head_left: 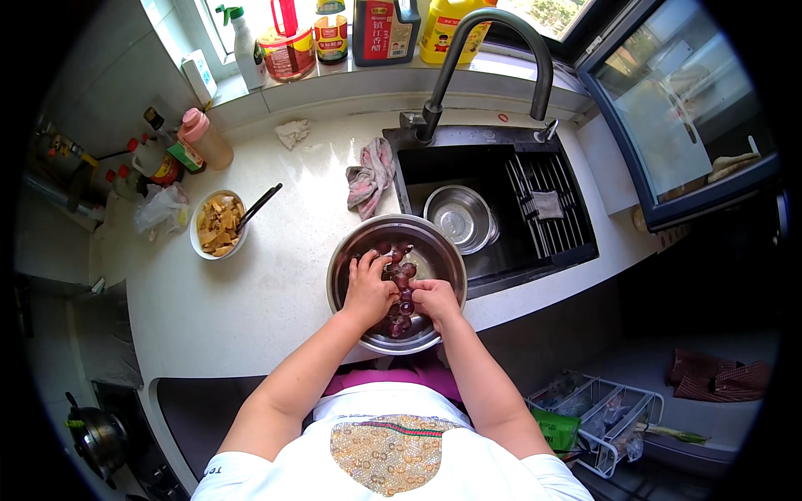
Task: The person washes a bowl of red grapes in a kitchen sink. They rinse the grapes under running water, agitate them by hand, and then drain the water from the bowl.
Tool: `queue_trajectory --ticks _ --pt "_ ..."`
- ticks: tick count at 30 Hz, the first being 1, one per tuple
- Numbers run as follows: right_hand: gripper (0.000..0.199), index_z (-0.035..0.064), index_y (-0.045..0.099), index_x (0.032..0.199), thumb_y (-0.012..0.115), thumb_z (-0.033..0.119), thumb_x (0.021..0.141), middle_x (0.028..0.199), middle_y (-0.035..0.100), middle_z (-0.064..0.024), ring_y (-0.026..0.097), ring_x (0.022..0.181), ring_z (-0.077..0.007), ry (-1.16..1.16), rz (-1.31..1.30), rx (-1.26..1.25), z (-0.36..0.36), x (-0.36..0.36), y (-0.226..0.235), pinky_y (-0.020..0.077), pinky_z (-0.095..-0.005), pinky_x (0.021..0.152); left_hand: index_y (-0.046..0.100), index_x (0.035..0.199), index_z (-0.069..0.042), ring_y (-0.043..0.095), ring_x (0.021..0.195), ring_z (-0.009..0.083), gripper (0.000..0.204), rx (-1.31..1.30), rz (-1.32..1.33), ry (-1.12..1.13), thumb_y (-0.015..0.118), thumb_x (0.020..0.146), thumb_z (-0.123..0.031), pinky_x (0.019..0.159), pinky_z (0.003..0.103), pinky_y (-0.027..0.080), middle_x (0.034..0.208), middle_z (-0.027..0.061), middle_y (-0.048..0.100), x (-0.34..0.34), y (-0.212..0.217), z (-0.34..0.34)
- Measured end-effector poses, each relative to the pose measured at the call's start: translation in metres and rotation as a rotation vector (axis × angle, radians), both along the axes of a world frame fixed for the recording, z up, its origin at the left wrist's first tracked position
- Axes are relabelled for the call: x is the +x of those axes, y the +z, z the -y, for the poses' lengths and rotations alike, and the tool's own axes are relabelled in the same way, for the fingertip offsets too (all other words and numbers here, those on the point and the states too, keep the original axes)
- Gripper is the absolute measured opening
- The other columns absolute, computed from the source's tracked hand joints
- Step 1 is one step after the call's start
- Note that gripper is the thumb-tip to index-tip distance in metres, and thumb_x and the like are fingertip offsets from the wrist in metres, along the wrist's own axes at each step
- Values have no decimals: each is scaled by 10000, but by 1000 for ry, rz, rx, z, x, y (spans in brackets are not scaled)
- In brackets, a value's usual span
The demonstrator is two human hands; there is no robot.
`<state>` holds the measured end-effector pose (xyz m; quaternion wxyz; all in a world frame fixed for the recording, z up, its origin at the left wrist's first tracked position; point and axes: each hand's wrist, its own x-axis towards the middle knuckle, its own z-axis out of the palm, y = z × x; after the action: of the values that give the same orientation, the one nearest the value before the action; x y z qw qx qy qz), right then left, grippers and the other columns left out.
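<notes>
Dark red grapes [401, 324] lie bunched in a wide stainless steel basin [341, 242] at the front edge of the counter. My left hand [369, 288] is inside the basin, its fingers bent round grapes on the left of the bunch. From the right, my right hand [436, 301] pinches at the bunch with thumb and forefinger; the exact grape or stem between those fingertips is partly hidden. Both hands nearly meet over the middle of the grapes.
Right of the basin is a black sink [501, 267] holding a smaller steel pot [458, 219], under a dark faucet [493, 17]. A cloth [370, 177] lies behind the basin. A white bowl of food [219, 224] with chopsticks [261, 204] stands left. An open window [677, 108] juts in at right.
</notes>
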<state>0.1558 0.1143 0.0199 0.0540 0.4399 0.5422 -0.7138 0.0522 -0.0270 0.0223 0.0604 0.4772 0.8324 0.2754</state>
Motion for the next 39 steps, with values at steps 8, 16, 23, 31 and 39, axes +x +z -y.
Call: queue_trajectory --ticks 8,16,23,31,39 --pt "272 -28 660 1048 608 -25 781 897 681 -71 651 724 -138 -3 -3 -25 0 0 -6 543 -243 670 738 727 -167 359 1277 363 133 31 24 -1 796 614 -206 1042 585 268 1273 82 516 -2 1 0" --pt "253 -15 671 1047 614 -9 801 923 681 -69 653 776 -134 -42 -12 -107 -2 -1 4 540 -237 694 734 705 -143 388 1242 364 108 106 42 27 777 615 -183 1022 537 298 1233 92 544 -5 0 2" --pt "242 -19 669 1040 620 -4 804 929 681 -64 653 778 -131 -42 -25 -110 -3 1 -3 541 -234 694 738 729 -144 389 1237 368 131 113 44 27 785 612 -181 1025 516 307 1236 94 542 -6 1 2" --pt "255 -16 661 1045 579 3 804 897 672 -57 634 746 -114 -84 -12 -146 0 -3 14 522 -217 673 739 747 -154 392 1228 382 165 114 24 29 807 600 -184 1017 493 331 1246 91 534 -6 -4 2" --pt "270 -18 640 1069 576 5 808 856 653 -48 613 706 -118 -129 -7 -169 -1 -3 12 507 -226 661 737 742 -137 386 1242 356 122 120 66 33 776 640 -191 1028 507 302 1238 89 539 -5 -3 2"
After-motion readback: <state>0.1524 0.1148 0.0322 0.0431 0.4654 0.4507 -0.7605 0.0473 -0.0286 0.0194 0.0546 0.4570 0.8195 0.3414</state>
